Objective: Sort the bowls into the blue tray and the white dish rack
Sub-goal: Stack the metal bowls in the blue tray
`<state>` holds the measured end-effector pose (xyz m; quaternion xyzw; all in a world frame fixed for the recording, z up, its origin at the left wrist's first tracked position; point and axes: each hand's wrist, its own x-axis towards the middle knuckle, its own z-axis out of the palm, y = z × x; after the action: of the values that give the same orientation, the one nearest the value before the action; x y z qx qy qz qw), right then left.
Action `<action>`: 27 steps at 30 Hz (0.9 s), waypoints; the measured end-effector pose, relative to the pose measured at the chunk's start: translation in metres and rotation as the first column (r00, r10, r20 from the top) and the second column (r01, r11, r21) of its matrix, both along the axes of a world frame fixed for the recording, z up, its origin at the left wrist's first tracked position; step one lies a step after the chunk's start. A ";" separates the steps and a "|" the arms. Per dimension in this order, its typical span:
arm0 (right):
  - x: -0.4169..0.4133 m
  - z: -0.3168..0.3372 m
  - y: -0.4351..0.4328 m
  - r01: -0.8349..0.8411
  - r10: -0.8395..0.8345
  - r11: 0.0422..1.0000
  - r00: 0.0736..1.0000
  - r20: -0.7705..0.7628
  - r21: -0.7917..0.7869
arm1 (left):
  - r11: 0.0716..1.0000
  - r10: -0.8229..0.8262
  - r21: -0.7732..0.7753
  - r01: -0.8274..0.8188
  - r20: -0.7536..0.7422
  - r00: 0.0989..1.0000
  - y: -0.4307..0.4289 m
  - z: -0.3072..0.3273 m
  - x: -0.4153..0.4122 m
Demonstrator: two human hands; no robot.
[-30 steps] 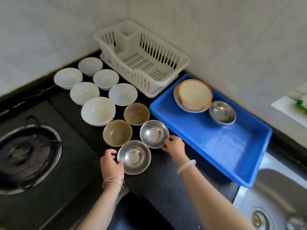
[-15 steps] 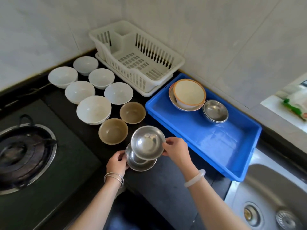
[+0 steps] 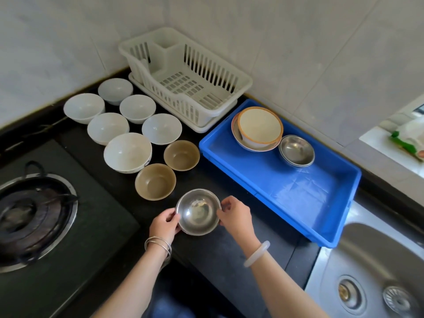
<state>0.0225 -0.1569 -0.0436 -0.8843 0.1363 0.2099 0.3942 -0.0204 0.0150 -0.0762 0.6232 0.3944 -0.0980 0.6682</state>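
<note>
Carrying is best done level: steel bowl (image 3: pixel 197 212), pinched at opposite edges by left hand (image 3: pixel 165 224) and right hand (image 3: pixel 236 217), to be set in blue tray (image 3: pixel 298 193) beside matching bowls (image 3: pixel 296 150).

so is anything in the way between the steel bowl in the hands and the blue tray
Nothing visible. The left hand and right hand hold the steel bowl; only bare counter lies between it and the near wall of the blue tray. The brown bowls sit to the left.
</note>
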 end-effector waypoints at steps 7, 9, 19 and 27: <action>0.005 -0.012 -0.002 0.327 -0.196 0.879 0.912 -0.360 0.348 | 0.998 -0.028 -0.065 0.024 -0.064 0.998 0.002 0.004 0.011; 0.005 -0.013 -0.004 0.342 -0.209 0.865 0.911 -0.357 0.367 | 0.997 -0.044 -0.062 0.040 -0.074 0.996 0.001 0.007 0.017; 0.035 0.026 -0.063 0.445 -0.417 0.723 0.891 -0.181 0.528 | 0.962 -0.242 -0.108 0.252 0.094 0.966 -0.048 0.059 0.088; 0.080 0.057 -0.143 0.568 -0.630 0.661 0.775 -0.050 0.490 | 0.891 -0.437 -0.046 0.451 0.182 0.881 -0.141 0.083 0.168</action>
<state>0.1028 -0.3002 0.0137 -0.6747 0.3389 0.0395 0.6545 0.1472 -0.1256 0.0068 0.6734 0.1794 -0.2131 0.6848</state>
